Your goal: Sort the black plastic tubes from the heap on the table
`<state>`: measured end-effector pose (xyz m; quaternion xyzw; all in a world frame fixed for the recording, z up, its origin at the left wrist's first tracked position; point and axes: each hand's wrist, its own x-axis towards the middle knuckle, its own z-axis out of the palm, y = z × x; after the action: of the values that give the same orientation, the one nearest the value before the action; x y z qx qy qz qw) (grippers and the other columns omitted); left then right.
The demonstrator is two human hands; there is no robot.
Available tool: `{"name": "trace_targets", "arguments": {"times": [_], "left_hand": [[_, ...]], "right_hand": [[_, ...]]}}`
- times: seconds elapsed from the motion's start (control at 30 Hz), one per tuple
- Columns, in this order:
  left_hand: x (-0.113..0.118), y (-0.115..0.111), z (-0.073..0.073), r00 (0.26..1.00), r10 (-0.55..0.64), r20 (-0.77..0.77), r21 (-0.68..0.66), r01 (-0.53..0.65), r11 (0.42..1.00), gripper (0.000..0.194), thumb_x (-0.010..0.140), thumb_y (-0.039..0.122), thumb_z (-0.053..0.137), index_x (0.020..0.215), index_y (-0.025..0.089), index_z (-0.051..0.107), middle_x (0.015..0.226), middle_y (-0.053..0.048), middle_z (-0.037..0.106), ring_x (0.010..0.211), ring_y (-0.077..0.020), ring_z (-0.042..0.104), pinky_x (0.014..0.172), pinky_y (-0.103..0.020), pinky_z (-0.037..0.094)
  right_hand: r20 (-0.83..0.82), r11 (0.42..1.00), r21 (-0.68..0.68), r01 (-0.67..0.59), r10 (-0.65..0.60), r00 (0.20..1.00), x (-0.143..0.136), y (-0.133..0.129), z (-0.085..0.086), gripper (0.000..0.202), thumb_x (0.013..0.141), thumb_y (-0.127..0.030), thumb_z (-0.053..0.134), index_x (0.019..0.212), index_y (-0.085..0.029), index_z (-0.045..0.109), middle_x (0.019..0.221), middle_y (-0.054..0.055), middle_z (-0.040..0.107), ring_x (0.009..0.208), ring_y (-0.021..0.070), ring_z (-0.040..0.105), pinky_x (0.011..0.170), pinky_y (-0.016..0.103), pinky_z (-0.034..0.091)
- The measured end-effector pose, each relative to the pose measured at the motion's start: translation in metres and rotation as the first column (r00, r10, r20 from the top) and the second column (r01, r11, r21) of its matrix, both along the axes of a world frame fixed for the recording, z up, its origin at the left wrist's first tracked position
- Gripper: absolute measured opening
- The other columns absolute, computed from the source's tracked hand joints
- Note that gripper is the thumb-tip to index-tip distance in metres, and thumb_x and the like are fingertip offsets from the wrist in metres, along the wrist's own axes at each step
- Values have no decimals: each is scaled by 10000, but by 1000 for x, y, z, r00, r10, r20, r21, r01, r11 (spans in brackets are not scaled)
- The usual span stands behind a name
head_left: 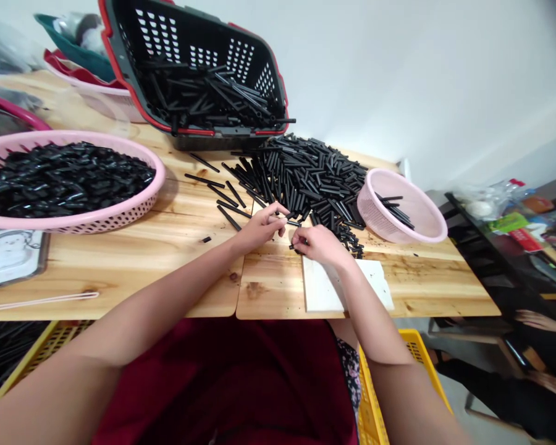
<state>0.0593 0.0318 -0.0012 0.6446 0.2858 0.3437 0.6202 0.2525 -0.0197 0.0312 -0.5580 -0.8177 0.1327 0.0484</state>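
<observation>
A large heap of short black tubes (312, 176) lies on the wooden table in front of me. My left hand (265, 226) is closed at the near edge of the heap, with a black tube (289, 216) showing at its fingertips. Just to its right, my right hand (319, 243) pinches a small black piece (292, 247); its exact shape is too small to make out. The two hands are close together but apart. Beneath my right wrist is a white board (373, 278). Several longer black tubes (229, 217) are scattered left of my left hand.
A grey basket with red trim (195, 131) leans at the back, holding long black tubes. A pink basket (155, 179) of glossy black pieces stands left. Another pink basket (429, 216), right, holds several tubes. Yellow crates (417, 346) sit below the table. Another person's hand (537, 320) appears far right.
</observation>
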Motion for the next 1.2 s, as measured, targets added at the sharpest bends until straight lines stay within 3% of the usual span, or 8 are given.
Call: {"name": "trace_targets", "arguments": {"times": [0.13,0.3,0.5,0.67,0.9,1.03,1.2], "left_hand": [[0,-1,2,1000,20,-7,5,-20,1000,364,850,404,553,1088,142,468,639,42,553,405,35,308,422,-94,227],[0,-1,1,1000,13,-13,-1,-13,1000,355,851,401,551,1084,146,465,638,43,553,403,33,309,420,-95,224],[-1,1,-1,1000,0,8,-3,0,1000,375,849,419,554,1083,142,458,632,41,555,401,34,303,418,-95,214],[-2,-2,3,1000,8,-20,1,-8,1000,378,845,423,554,1080,142,463,627,43,551,425,25,342,437,-88,251],[-2,-3,3,1000,6,-17,5,-6,1000,386,838,436,557,1074,148,459,634,45,550,428,26,328,437,-87,243],[-1,-2,2,1000,3,-20,0,-3,1000,401,837,448,555,1086,147,461,635,46,550,430,28,319,439,-86,242],[-2,-1,1,999,5,-36,-3,-5,1000,403,835,449,555,1084,145,469,634,42,549,455,19,352,453,-87,262]], "right_hand": [[-68,998,44,47,-44,997,6,-1,6,148,844,-175,553,915,-155,681,831,13,649,706,78,541,667,169,296],[67,996,-79,-28,33,997,7,-1,8,122,798,-238,630,868,-196,721,819,-1,657,731,92,554,655,185,289],[226,1000,-31,1,6,974,-6,-8,8,185,809,-343,618,925,-243,723,929,17,667,861,153,591,677,211,298],[322,999,34,-11,-1,947,-13,-11,9,203,844,-233,499,866,-210,700,898,37,663,845,160,590,660,219,283],[220,1000,23,-6,1,975,0,-11,13,174,837,-240,542,915,-239,697,919,10,662,839,139,588,669,210,306],[276,999,-1,-49,48,960,-7,-13,12,143,821,-278,596,899,-221,702,931,36,661,894,162,591,675,212,324],[347,992,95,-78,40,937,-21,-16,6,160,836,-242,532,839,-156,667,929,73,657,851,168,594,677,222,334]]}}
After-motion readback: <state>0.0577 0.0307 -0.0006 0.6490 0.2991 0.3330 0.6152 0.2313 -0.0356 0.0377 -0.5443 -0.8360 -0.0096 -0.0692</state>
